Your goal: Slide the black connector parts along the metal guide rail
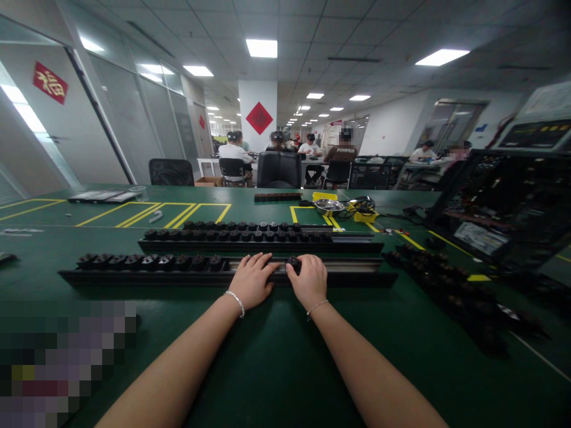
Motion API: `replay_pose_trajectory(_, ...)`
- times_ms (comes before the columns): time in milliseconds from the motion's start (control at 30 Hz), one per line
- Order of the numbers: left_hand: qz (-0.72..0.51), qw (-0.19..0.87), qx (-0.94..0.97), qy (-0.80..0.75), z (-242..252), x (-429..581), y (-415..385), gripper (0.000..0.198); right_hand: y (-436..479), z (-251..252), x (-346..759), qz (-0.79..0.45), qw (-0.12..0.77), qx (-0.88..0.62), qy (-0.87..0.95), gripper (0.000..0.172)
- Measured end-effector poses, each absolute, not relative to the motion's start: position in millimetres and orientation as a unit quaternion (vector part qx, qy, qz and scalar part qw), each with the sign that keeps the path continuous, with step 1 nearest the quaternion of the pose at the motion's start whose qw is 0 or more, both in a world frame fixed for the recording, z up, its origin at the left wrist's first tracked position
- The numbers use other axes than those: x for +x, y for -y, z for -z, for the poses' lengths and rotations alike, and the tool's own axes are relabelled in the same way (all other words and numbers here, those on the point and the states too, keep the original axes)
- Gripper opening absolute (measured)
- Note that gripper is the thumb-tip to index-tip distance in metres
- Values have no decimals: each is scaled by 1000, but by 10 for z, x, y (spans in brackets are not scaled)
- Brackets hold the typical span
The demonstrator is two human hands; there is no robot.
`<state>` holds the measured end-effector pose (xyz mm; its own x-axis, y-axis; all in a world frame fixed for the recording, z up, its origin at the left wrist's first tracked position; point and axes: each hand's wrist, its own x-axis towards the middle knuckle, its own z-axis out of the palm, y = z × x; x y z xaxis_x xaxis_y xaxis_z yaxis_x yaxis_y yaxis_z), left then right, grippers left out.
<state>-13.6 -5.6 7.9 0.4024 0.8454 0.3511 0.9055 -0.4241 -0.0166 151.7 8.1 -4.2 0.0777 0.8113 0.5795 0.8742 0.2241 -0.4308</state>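
In front of me a long black channel rail (147, 276) lies crosswise on the green table. Small black round-topped parts (134, 261) stand in a row along its left half. My left hand (253, 278) rests on the rail just right of that row, fingers spread and pointing away, with nothing seen in it. Close by, my right hand (311, 277) grips a single small black part (293, 263) between thumb and fingers, at the rail's bare metal-lined stretch. The underside of that part is hidden by the rail and my fingers.
Behind lies a second black rail (357, 246) with more parts. A heap of black parts (450, 285) lies at right beside a large open-fronted machine (504, 208). Farther back are a metal bowl (329, 206) and a short strip (277, 197). People sit at tables beyond.
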Motion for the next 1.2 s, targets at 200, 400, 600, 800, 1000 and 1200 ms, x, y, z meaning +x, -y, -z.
replay_pose_trajectory(200,149,109,-833,522,-73,-138,55,50,-65,29,1524,41,383,-622,682,23)
replay_pose_trajectory(400,153,109,-832,522,-69,-140,52,48,-68,31,1543,45,383,-621,683,23)
replay_pose_trajectory(600,154,107,-833,521,-66,-144,51,47,-78,43,1594,60,386,-626,675,23)
replay_pose_trajectory(800,152,100,-831,525,-79,-137,54,45,-80,45,1643,63,390,-627,672,22)
replay_pose_trajectory(1000,153,104,-832,523,-72,-145,50,44,-88,51,1676,67,389,-628,670,21)
replay_pose_trajectory(1200,154,103,-832,523,-74,-143,53,44,-93,47,1697,67,383,-633,669,22)
